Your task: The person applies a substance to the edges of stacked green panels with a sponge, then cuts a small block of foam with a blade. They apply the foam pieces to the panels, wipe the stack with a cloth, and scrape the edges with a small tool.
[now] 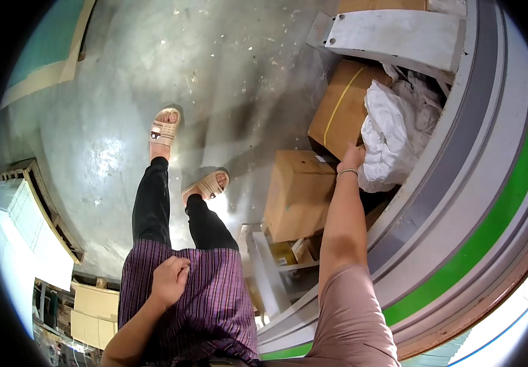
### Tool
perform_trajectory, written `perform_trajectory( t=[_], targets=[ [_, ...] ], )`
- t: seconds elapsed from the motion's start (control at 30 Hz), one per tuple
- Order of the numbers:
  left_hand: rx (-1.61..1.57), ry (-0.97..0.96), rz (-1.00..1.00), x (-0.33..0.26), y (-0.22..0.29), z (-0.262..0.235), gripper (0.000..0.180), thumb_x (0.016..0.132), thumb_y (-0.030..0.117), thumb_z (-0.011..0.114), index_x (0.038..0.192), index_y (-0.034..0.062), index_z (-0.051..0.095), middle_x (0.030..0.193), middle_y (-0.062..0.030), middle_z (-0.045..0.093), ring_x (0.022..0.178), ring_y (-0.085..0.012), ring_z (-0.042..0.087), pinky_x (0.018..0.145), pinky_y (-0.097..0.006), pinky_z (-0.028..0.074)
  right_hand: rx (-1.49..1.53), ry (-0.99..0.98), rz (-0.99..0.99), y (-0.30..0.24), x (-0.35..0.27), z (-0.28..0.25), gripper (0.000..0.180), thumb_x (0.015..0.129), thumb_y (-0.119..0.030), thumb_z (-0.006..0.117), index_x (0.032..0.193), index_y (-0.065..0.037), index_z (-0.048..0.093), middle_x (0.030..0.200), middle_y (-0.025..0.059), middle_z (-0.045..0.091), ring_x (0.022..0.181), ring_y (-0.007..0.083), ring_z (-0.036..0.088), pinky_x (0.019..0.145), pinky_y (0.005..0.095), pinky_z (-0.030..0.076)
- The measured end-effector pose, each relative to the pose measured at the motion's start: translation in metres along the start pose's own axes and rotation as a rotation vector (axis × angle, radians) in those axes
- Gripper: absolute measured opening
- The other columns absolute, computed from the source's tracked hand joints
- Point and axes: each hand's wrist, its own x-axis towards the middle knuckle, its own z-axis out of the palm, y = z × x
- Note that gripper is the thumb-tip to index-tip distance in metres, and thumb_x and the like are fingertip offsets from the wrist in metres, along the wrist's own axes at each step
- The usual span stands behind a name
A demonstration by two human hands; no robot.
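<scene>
My right arm stretches forward to the right. My right hand (352, 158), its fingers curled, is at the near edge of a brown cardboard box (342, 104) with a yellow strap, right beside a crumpled white sheet or sack (389, 131). Whether it grips the box or the white material, I cannot tell. A second cardboard box (299, 194) stands just left of my right forearm. My left hand (170, 280) is closed in front of the striped purple apron (215, 293); anything inside its fingers is hidden.
A long grey-white machine side with a green stripe (481, 251) curves along the right. A white metal bracket (395, 33) juts out above the strapped box. Below the second box is a white frame (270, 269). Pallets with pale sheets (37, 226) stand at left on the grey floor (215, 61).
</scene>
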Motion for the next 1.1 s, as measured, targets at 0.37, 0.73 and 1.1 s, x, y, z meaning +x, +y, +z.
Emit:
perform_trajectory(
  t=[0.37,0.73,1.1],
  targets=[
    [0.092,0.080,0.161,0.004,0.009,0.009,0.012,0.086,0.008,0.066,0.097,0.0048,0.069,0.089,-0.0124,0.066,0.083,-0.0330,0.066,0.075,-0.042,0.053,0.107,0.349,0.011,0.016,-0.084,-0.004,0.016,0.087,-0.015,0.066,0.080,0.000,0.065,0.080,0.0085,0.063,0.076,0.0187,0.058,0.069,0.0353,0.050],
    [-0.221,0.211,0.461,-0.007,0.163,-0.075,0.022,0.090,0.001,0.066,0.112,0.0016,0.067,0.096,-0.0089,0.068,0.076,-0.0166,0.062,0.072,-0.028,0.050,0.874,-0.658,0.353,-0.148,-0.320,-0.055,0.040,0.098,-0.021,0.063,0.132,-0.003,0.055,0.128,0.0120,0.062,0.114,0.0230,0.061,0.093,0.0405,0.055],
    [-0.304,-0.159,0.936,-0.098,0.356,-0.187,0.048,0.086,-0.004,0.069,0.132,0.0017,0.057,0.133,-0.0114,0.060,0.117,-0.0197,0.060,0.100,-0.034,0.049,0.596,-0.823,-0.269,-0.333,-0.447,-0.164,0.060,0.077,0.013,0.073,0.133,0.000,0.055,0.129,0.0098,0.058,0.117,0.0199,0.059,0.099,0.0366,0.052]
  ],
)
